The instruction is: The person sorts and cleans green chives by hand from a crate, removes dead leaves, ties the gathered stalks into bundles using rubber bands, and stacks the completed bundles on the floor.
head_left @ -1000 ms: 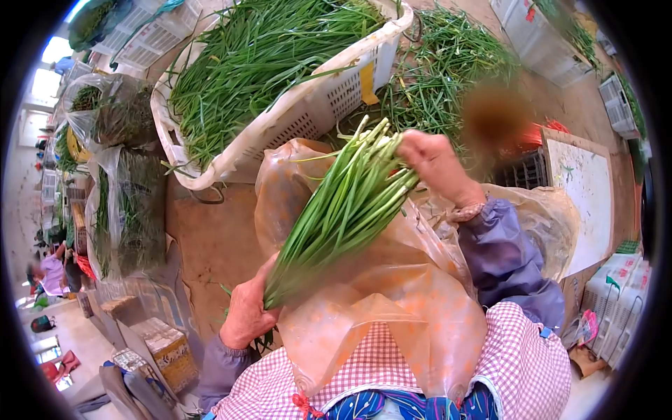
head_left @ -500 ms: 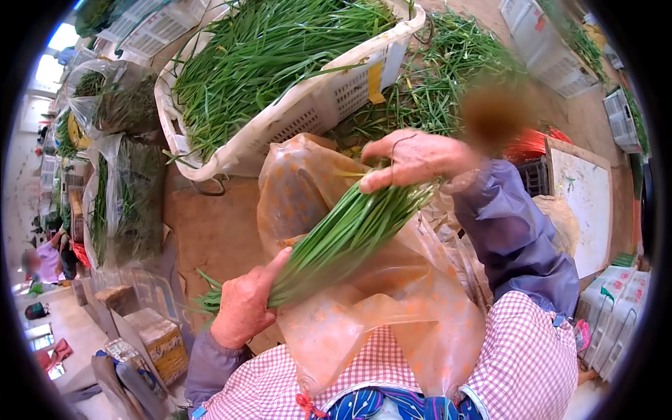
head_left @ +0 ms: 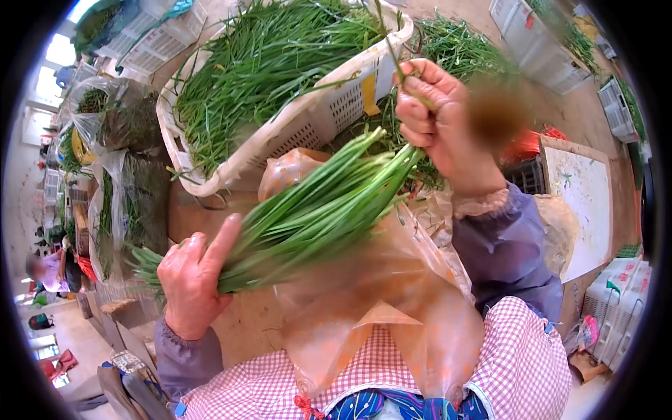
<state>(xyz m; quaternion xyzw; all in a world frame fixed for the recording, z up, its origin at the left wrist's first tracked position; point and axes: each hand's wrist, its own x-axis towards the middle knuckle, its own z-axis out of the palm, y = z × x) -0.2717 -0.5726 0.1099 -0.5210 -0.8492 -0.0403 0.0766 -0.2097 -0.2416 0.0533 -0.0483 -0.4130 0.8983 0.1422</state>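
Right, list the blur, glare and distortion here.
Head view: a brown, out-of-focus smudge beside the right hand; head view: haze softening the lower edge of the green bundle; head view: windows at upper left glaring white; head view: the wide lens bends the scene into a rounded field.

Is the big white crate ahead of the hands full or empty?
Full or nearly: green leaves heap up to the rim of the white crate, some crossing it.

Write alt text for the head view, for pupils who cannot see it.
A person's left hand holds a bunch of long green stalks while the right hand pinches a thin strand. Beyond stands a white crate heaped with similar greens.
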